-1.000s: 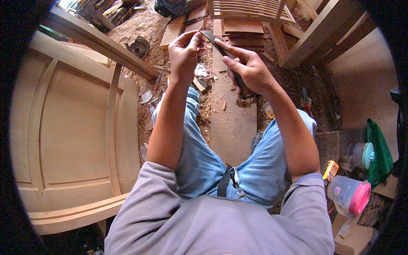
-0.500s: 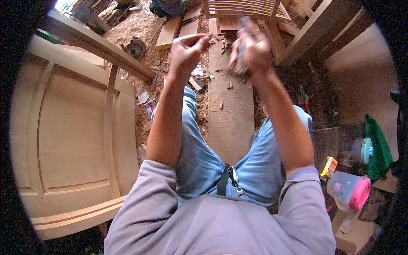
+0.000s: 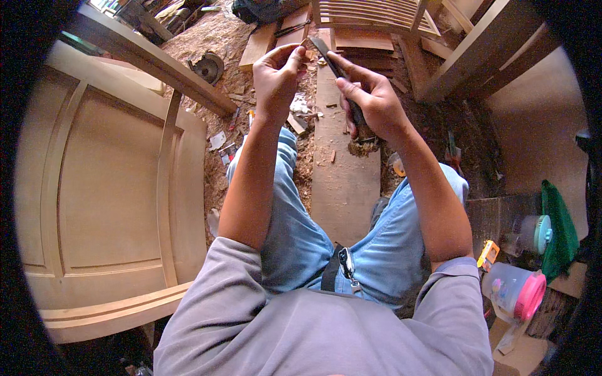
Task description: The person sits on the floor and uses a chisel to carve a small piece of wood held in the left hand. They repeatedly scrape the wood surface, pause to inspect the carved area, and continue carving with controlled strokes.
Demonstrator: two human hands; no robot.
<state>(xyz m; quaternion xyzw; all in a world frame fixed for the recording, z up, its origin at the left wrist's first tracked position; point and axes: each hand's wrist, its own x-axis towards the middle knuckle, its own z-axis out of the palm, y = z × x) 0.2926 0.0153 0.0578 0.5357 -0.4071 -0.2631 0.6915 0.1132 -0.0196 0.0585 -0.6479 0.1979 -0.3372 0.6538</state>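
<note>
My left hand (image 3: 276, 78) is raised over the plank, thumb and forefinger pinched on a small pale sliver of wood (image 3: 305, 43). My right hand (image 3: 370, 100) grips a chisel (image 3: 332, 61) with a dark, flat blade. Its blade slants up and left, and the tip comes close to my left fingertips; contact between them cannot be made out. Below my right palm shows a frayed, brush-like end, apparently of the chisel's handle. Beneath both hands lies a long wooden plank (image 3: 342, 194), strewn with chips, running between my knees.
A panelled wooden door (image 3: 116, 175) stands at left beside a long beam (image 3: 150, 59). A circular blade (image 3: 207, 67) lies among shavings. Ahead is a slatted wooden frame (image 3: 370, 15). To the right are a pink-lidded container (image 3: 511, 289), an orange tape measure (image 3: 488, 255) and green cloth (image 3: 558, 232).
My right hand has turned the chisel, which was blurred by motion, so its blade now slants toward my left fingertips. My left hand keeps its pinch, and the view has shifted slightly.
</note>
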